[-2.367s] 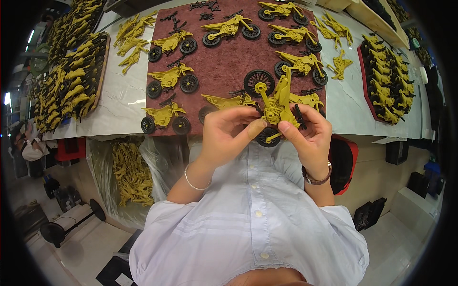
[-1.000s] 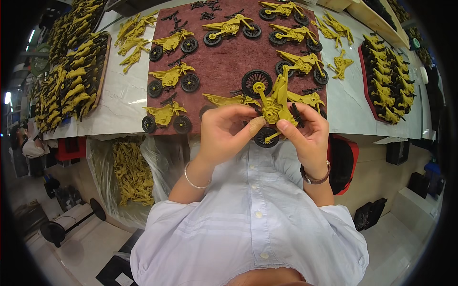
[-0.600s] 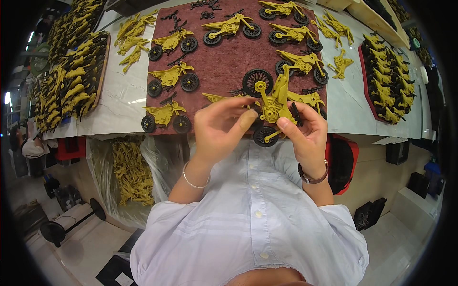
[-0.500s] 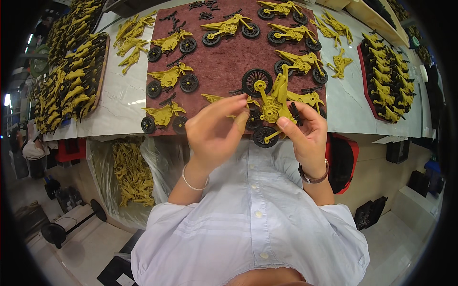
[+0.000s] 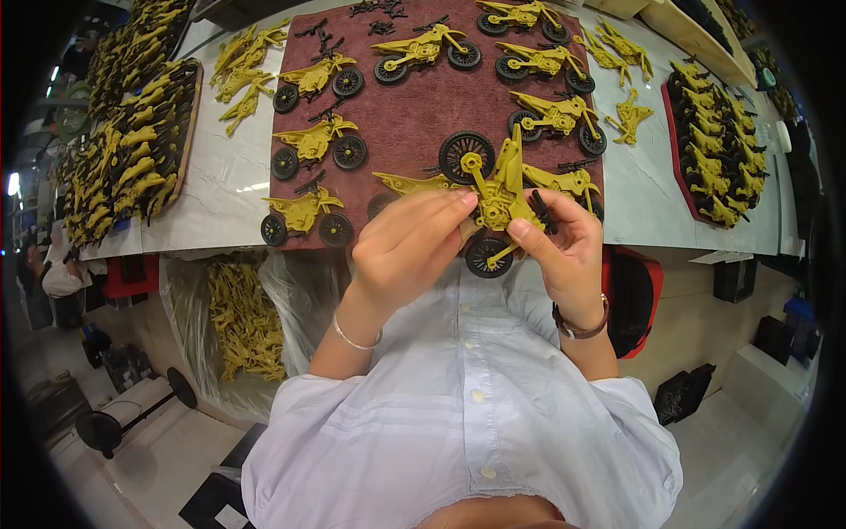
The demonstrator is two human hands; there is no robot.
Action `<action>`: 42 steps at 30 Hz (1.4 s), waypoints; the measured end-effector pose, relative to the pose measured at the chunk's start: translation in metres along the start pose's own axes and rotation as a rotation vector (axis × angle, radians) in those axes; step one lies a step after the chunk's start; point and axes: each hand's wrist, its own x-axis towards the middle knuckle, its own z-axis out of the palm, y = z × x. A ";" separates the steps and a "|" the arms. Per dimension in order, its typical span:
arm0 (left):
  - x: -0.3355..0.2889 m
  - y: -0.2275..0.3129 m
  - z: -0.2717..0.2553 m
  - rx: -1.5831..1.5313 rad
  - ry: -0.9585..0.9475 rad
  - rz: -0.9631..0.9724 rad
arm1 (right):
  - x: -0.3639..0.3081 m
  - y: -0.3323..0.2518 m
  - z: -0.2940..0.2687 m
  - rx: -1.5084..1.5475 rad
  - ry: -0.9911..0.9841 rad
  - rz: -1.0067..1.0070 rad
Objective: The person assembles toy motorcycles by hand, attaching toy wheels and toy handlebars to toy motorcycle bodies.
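A yellow toy motorcycle (image 5: 495,207) with black spoked wheels is held above the mat's near edge, tipped on end. My right hand (image 5: 568,251) grips it from the right, thumb on the yellow body and fingers behind, beside the black handlebar (image 5: 540,212). From the other side, the fingers of my left hand (image 5: 414,238) are closed against the body, just below the upper wheel (image 5: 465,159). Whether a small part lies under those fingertips is hidden. Just beyond my hands, another toy motorcycle (image 5: 405,183) is partly covered by the left one.
Several toy motorcycles (image 5: 308,141) stand in columns on a dark red mat (image 5: 423,106). Loose black handlebars (image 5: 379,11) lie at its far edge. Yellow bodies (image 5: 630,115) rest on the white table (image 5: 229,176). Filled trays (image 5: 674,150) flank it; a plastic bag (image 5: 189,309) of yellow parts sits below.
My left hand has moved right, and its fingertips have come together on the toy motorcycle's body. The motorcycle has tilted slightly, its upper wheel shifting left. My right hand keeps its grip.
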 end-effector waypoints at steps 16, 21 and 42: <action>-0.009 0.006 0.002 -0.613 0.032 -0.551 | 0.000 -0.003 0.001 -0.018 -0.019 0.000; -0.006 0.010 -0.002 -0.862 0.004 -0.843 | 0.000 -0.002 0.002 -0.009 -0.023 -0.052; -0.010 -0.007 -0.004 -0.965 -0.090 -0.880 | 0.001 -0.001 0.001 -0.021 -0.075 -0.016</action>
